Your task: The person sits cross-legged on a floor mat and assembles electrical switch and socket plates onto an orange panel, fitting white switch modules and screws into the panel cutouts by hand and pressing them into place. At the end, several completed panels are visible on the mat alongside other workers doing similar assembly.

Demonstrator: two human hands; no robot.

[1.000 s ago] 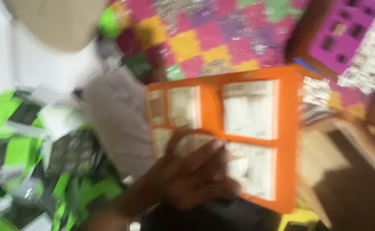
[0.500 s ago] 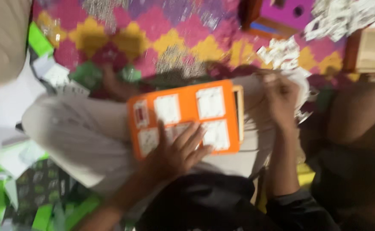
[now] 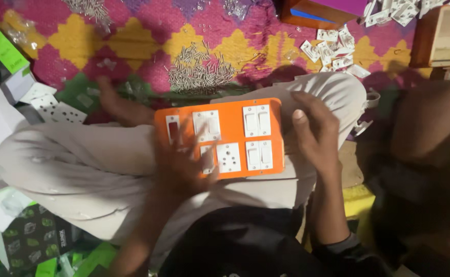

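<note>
Orange plastic rectangular switchboard panel (image 3: pixel 220 137), fitted with white rocker switches and a round-pin socket, lies flat across the lap of a seated person in pale trousers (image 3: pixel 71 164). The left hand (image 3: pixel 181 166), blurred, rests with fingers spread over the panel's lower left corner, covering part of one switch; it presses on the panel rather than gripping it. The right hand (image 3: pixel 314 133) lies just beside the panel's right edge, fingers loosely curled on the right knee; whether it touches the panel cannot be told. Beyond the panel's far edge, a heap of small metal screws (image 3: pixel 202 72) lies on the pink, yellow and green patterned mat (image 3: pixel 132 36). White plastic switch parts (image 3: pixel 335 51) are scattered toward the mat's far right corner, near a wooden box (image 3: pixel 443 36). Green and black cartons (image 3: pixel 35 238) lie at the near left.
</note>
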